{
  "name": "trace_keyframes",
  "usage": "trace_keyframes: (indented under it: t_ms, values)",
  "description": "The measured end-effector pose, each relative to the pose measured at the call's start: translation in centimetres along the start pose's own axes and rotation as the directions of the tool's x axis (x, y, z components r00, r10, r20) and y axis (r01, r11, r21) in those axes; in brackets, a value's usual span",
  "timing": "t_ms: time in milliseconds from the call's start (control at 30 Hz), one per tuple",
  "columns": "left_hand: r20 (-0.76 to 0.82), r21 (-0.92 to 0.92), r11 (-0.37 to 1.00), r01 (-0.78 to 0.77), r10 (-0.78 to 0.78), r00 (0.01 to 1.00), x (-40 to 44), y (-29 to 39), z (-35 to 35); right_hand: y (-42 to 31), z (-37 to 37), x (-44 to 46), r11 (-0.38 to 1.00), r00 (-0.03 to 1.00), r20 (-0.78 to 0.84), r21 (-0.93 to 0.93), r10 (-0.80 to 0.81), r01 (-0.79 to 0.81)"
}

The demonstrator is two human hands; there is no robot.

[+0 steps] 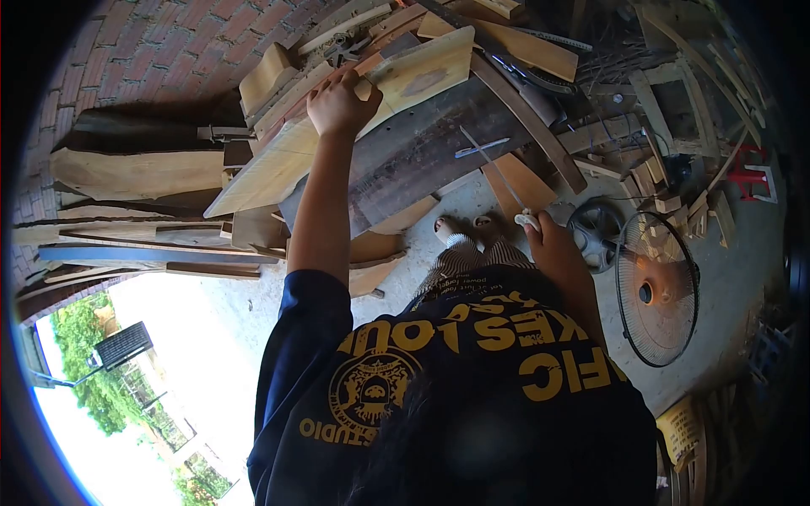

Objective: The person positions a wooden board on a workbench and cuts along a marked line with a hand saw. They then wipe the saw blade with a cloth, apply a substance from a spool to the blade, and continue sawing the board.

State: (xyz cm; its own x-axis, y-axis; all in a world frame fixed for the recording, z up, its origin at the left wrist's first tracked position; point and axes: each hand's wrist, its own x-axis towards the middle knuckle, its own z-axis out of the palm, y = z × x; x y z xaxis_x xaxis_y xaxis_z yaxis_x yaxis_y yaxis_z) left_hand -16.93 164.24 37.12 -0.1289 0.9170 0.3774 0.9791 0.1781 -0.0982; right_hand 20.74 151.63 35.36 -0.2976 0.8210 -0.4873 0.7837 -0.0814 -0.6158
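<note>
My left hand (344, 105) reaches forward, its fingers curled over the upper edge of a long pale wooden board (278, 164). The board lies slanted above a dark, stained work surface (396, 164). Low on the right, my right hand (550, 240) is closed around the whitish handle (527, 220) of a long thin tool. Its narrow shaft (498, 171) points forward over the dark surface. A slim blue and white object (482, 148) lies on that surface, close to the shaft's far end.
Wooden planks (143, 174) are stacked at the left by a brick wall (169, 51). A curved brown board (531, 122) lies beyond the work surface. A round fan (658, 288) and wood offcuts (654, 181) stand at the right, with a red stool (749, 175) farther off.
</note>
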Motion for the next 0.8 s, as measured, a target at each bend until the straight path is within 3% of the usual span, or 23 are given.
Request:
trace_keyframes:
  t_ms: [233, 300, 500, 600, 800]
  values:
    - [0.048, 0.003, 1.0, 0.016, -0.016, 0.999, 0.5, -0.3, 0.0, 0.1, 0.3, 0.6, 1.0, 1.0, 0.0, -0.028, -0.008, 0.008]
    - [0.163, 0.005, 0.999, 0.052, -0.052, 0.985, 0.8, -0.4, -0.2, 0.3, 0.3, 0.7, 1.0, 1.0, -0.003, -0.029, -0.008, 0.008]
    - [0.247, 0.017, 0.993, 0.118, -0.119, 0.962, 1.6, 0.5, -1.8, 0.7, 0.2, 0.6, 1.0, 1.0, -0.024, -0.013, -0.001, 0.001]
    - [0.234, 0.017, 0.992, 0.124, -0.125, 0.964, 1.8, 0.2, -1.1, 0.8, 0.2, 0.5, 1.0, 0.999, -0.031, -0.02, 0.021, -0.022]
    - [0.267, -0.053, 0.998, 0.041, -0.025, 0.963, 2.9, -1.6, -0.9, 1.3, 0.3, 0.7, 0.999, 0.999, -0.018, -0.046, 0.029, -0.029]
